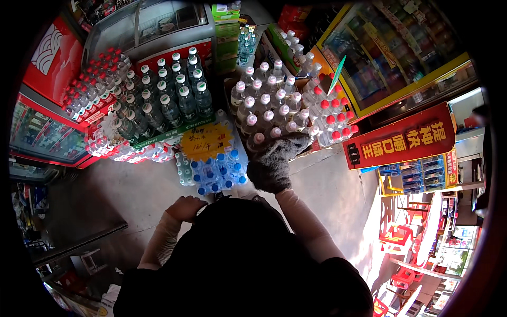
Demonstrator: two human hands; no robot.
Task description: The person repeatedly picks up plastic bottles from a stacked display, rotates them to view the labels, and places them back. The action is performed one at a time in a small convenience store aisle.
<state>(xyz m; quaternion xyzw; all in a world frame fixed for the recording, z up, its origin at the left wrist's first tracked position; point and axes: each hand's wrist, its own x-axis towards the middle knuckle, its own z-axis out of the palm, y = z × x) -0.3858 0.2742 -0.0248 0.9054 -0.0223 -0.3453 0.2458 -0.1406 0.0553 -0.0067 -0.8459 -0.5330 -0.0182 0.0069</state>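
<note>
The work looks under way rather than finished: the right hand (272, 171), inside a dark grey, fuzzy fabric mitt or cloth (288, 147) (which of the two, I cannot tell), is near the centre of the view, against or just above the nearest of the clear plastic bottles with pale pink caps (265, 99). Those bottles stand upright in close rows towards 12 o'clock, all those in clear sight capped. The fabric hides the right fingers, so I cannot tell whether they are spread, pressed together or pinching anything.

The bare left hand (185, 208) is at 8 o'clock, its fingers apparently bent and nothing visible in them; how tightly they close is unclear. It is near the pack of clear bottles with blue caps (215, 187).

Neither hand is at the clear bottles with green-and-white caps (169, 108) at 10 o'clock, or the clear bottles with red caps (331, 119) at 2 o'clock. Nothing visible separates bottles already dealt with from those left, so the share done cannot be judged.
</note>
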